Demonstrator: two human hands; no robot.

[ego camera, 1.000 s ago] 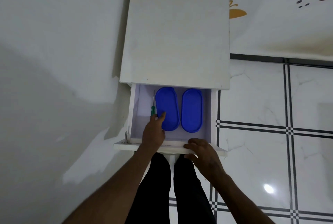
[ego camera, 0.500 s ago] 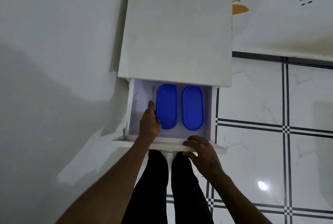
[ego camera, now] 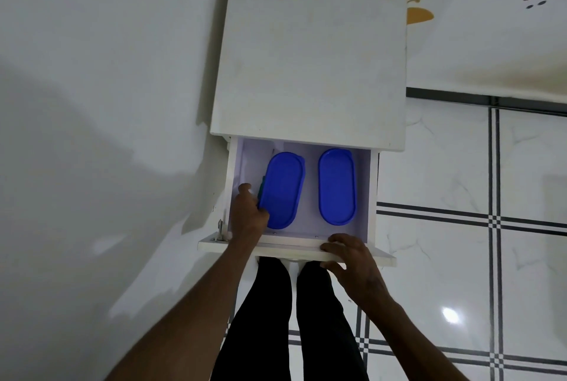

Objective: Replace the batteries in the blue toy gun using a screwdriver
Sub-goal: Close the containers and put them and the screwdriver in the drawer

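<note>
Home interior, white bedside-style cabinet (ego camera: 310,49) with open drawer (ego camera: 294,250), glossy tiled floor (ego camera: 460,184), decal-patterned wall (ego camera: 491,28)

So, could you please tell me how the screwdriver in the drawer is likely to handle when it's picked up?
The screwdriver looks thin and stiff, probably light. Wedged beside the left blue container, it may be awkward for the left hand to pinch. Its round handle could roll if released.

The cabinet (ego camera: 310,49) is plain white, and its open drawer (ego camera: 362,184) is pale lilac inside. Two oval lids (ego camera: 337,187) in it are bright blue, and a sliver of green handle (ego camera: 262,186) shows beside the left one. The floor (ego camera: 445,166) is white marble-veined tile crossed by black double lines. The trousers (ego camera: 270,319) are black.
</note>
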